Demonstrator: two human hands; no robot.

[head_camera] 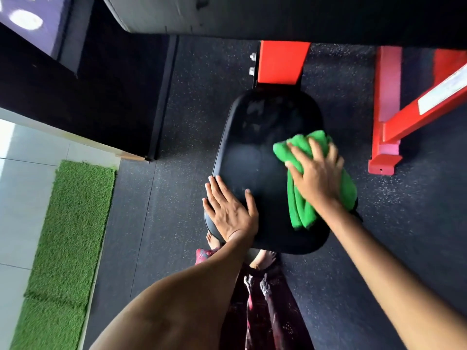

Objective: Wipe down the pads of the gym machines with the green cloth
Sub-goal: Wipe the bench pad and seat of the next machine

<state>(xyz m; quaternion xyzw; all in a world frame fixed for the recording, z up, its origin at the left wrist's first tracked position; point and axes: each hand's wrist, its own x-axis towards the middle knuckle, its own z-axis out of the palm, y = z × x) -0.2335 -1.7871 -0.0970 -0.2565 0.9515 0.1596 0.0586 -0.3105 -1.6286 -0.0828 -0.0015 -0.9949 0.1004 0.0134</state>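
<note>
A black seat pad (255, 162) of a red-framed gym machine fills the middle of the head view. The folded green cloth (303, 208) lies on the pad's right side. My right hand (317, 173) presses flat on top of the cloth, fingers spread over it. My left hand (230, 210) rests flat on the pad's near left edge, fingers apart, holding nothing. Part of the cloth is hidden under my right hand.
Red machine frame parts stand behind the pad (281, 63) and at the right (386, 117). The floor is dark speckled rubber (156, 223). A strip of green artificial turf (68, 238) lies at the left beside white tiles. My feet (262, 258) show below the pad.
</note>
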